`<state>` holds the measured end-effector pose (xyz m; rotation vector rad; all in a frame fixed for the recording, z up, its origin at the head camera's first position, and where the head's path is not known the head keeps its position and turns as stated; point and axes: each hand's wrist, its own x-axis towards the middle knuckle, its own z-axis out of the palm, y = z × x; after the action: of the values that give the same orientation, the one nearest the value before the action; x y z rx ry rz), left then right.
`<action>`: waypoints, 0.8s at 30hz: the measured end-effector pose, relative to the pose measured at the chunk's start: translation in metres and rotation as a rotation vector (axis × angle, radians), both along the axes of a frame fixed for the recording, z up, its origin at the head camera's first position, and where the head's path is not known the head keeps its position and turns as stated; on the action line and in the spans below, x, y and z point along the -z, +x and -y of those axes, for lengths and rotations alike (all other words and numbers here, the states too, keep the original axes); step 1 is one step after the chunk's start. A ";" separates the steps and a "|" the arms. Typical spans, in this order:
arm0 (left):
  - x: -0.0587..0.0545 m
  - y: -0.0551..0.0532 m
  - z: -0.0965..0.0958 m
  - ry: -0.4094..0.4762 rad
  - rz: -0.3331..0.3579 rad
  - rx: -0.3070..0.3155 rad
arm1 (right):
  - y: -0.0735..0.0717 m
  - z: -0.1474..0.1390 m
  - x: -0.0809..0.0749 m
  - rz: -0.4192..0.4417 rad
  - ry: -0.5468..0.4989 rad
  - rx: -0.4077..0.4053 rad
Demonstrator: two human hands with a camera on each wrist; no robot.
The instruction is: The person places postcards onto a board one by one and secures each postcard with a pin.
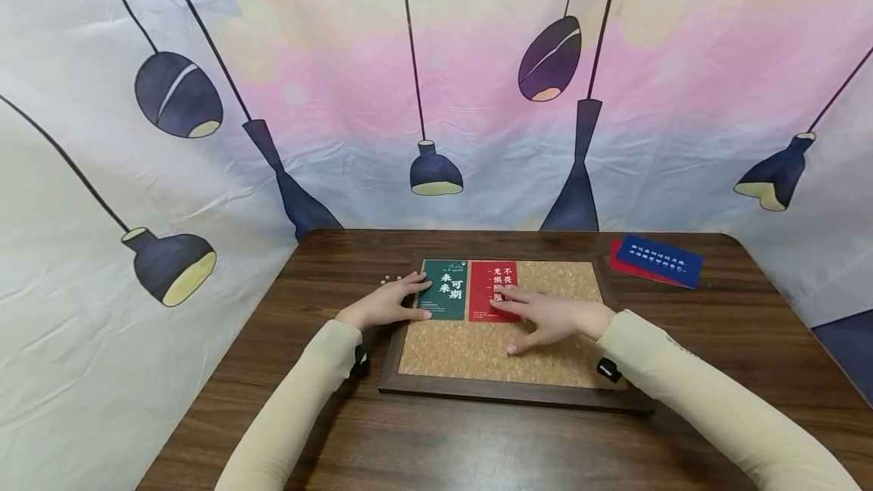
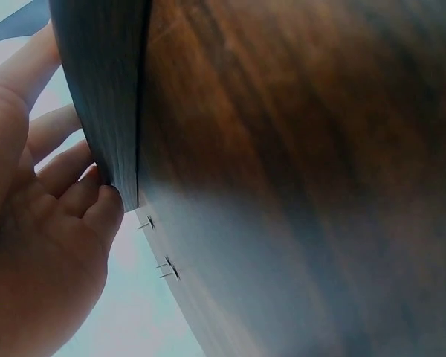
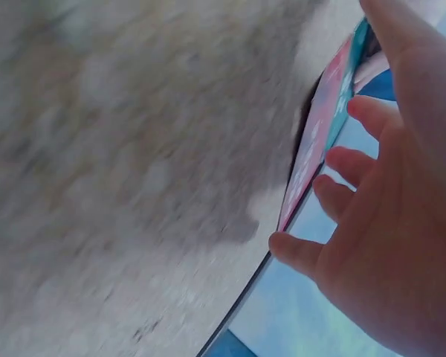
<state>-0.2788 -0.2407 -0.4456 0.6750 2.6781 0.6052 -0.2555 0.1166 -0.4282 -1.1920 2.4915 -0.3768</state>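
Observation:
On a cork board [image 1: 464, 351] with a dark wooden frame lie a green card [image 1: 443, 307] and, to its right, a red card [image 1: 480, 290], both with white lettering. My left hand [image 1: 385, 304] reaches over the board's left side, its fingertips at the green card's left edge. In the left wrist view, its extended fingers lie along the dark frame [image 2: 104, 104]. My right hand [image 1: 555, 317] spreads over the red card, fingertips on its right part and thumb low over the cork. The right wrist view shows those fingers [image 3: 342, 163] apart, along the red card's edge.
Several small pins [image 2: 166, 268] lie on the wooden table [image 1: 341, 415] beyond the board's left side. At the back right, a blue card [image 1: 658, 258] overlaps another red card [image 1: 619, 262]. A fabric backdrop [image 1: 382, 59] with painted lamps hangs behind the table.

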 end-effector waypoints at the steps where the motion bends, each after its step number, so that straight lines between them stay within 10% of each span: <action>1: 0.000 0.000 0.000 0.000 0.000 0.001 | 0.000 -0.002 0.000 -0.003 0.001 -0.006; 24: -0.001 0.003 0.000 -0.019 -0.001 0.022 | 0.009 -0.011 0.018 -0.314 -0.004 -0.068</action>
<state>-0.2762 -0.2407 -0.4447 0.6984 2.6710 0.5727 -0.2470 0.1275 -0.4466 -1.4289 2.7013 -0.1884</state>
